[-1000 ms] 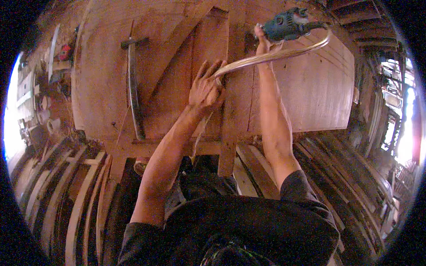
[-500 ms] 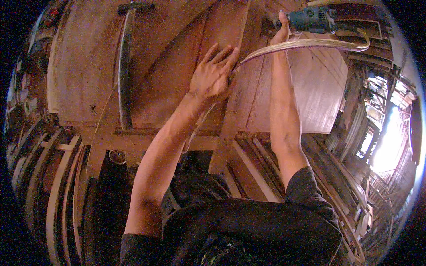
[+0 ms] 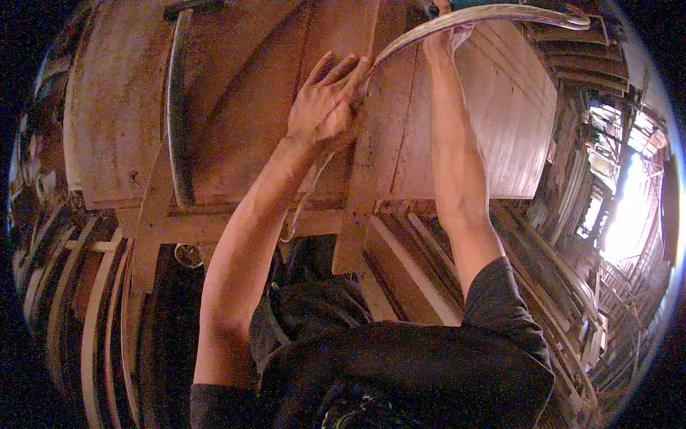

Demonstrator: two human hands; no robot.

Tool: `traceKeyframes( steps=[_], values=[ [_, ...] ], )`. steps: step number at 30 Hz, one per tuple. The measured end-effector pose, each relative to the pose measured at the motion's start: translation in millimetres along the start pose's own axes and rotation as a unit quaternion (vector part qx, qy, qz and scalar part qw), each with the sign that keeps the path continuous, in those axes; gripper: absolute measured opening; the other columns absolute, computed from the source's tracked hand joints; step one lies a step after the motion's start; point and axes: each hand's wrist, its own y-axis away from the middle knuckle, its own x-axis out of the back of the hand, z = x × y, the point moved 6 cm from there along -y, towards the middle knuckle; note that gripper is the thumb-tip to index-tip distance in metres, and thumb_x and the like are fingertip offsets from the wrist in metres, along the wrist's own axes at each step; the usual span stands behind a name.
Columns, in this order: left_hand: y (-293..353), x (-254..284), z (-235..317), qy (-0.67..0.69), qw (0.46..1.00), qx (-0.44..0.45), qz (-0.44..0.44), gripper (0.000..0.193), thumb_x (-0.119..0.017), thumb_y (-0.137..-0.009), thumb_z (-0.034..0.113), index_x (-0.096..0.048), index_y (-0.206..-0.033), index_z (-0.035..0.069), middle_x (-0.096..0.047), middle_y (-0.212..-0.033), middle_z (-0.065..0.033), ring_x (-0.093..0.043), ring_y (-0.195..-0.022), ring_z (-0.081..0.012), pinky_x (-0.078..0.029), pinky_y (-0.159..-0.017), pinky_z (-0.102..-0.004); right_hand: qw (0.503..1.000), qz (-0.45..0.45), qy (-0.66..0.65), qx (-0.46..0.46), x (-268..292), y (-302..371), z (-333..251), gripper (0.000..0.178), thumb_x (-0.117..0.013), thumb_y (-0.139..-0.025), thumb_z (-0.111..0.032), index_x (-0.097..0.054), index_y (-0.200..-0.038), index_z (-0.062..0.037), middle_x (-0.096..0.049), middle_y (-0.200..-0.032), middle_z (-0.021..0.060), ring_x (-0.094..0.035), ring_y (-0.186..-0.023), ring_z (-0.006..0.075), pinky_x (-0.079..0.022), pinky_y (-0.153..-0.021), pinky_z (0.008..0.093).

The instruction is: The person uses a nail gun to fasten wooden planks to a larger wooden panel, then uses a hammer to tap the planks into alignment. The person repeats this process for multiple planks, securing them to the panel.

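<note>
My right hand (image 3: 441, 34) reaches to the far edge of the view, its fingers closed on a blue-green power tool (image 3: 431, 10) that is mostly cut off by the frame. A pale, bundled power cord (image 3: 493, 13) arcs from the tool's side over my right wrist to my left hand (image 3: 327, 104). The left fingers are extended, and the cord runs through beneath them by the thumb, which is hidden. Below that hand the cord hangs beside my left forearm. Both hands are above a large brown wooden panel (image 3: 250, 154).
On the panel's left lies a long T-shaped tool (image 3: 180, 107) resembling a hammer, with a dark handle. A wooden frame beam (image 3: 250, 227) edges the near side. Lengths of timber (image 3: 93, 322) stand at lower left, and more planks (image 3: 414, 272) lie at right.
My right hand has moved farther away, carrying the power tool mostly out of view. The cord's arc has risen with it. The whole view has shifted slightly, and my left hand keeps its pose.
</note>
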Motion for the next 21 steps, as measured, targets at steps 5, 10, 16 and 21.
traceKeyframes(
  steps=[5, 10, 16, 21],
  values=[
    [-10, 18, -13, -0.001, 1.0, 0.019, -0.004, 0.069, -0.05, -0.097, 0.03, -0.032, -0.159, 0.005, -0.056, -0.149, -0.0156, -0.043, -0.147, -0.0266, -0.019, -0.128, -0.0451, 0.999, -0.027, 0.035, 0.017, -25, -15, -13, 0.049, -0.087, -0.08, -0.03, -0.064, -0.115, -0.0047, -0.063, -0.113, 0.0036, -0.057, -0.101, 0.0211, -0.048, -0.093, 0.0395],
    [-19, 51, -48, 0.01, 1.0, -0.007, 0.003, 0.068, -0.05, -0.098, 0.028, -0.033, -0.158, 0.004, -0.055, -0.149, -0.0183, -0.043, -0.147, -0.0281, -0.019, -0.128, -0.045, 0.995, -0.02, 0.087, 0.039, -54, -28, -35, 0.045, -0.084, -0.084, -0.035, -0.067, -0.112, -0.004, -0.064, -0.113, 0.0028, -0.056, -0.1, 0.0205, -0.048, -0.091, 0.0389],
    [-16, 59, -47, 0.006, 1.0, 0.011, -0.015, 0.071, -0.053, -0.096, 0.03, -0.031, -0.159, 0.003, -0.05, -0.153, -0.0187, -0.041, -0.148, -0.0276, -0.018, -0.129, -0.0447, 0.999, -0.013, -0.037, 0.001, -57, -37, 6, 0.029, -0.086, -0.082, -0.029, -0.066, -0.092, -0.0119, -0.062, -0.089, 0.0007, -0.057, -0.085, 0.0155, -0.049, -0.08, 0.0358],
    [-9, 69, -51, 0.008, 0.998, 0.037, -0.047, 0.074, -0.056, -0.095, 0.03, -0.03, -0.159, 0.003, -0.048, -0.155, -0.0177, -0.039, -0.149, -0.0266, -0.017, -0.129, -0.0443, 0.992, 0.035, -0.119, -0.033, -81, -20, -12, 0.07, -0.091, -0.071, -0.013, -0.047, -0.126, -0.0086, -0.06, -0.109, 0.0049, -0.058, -0.098, 0.0209, -0.051, -0.09, 0.038]
  ],
)
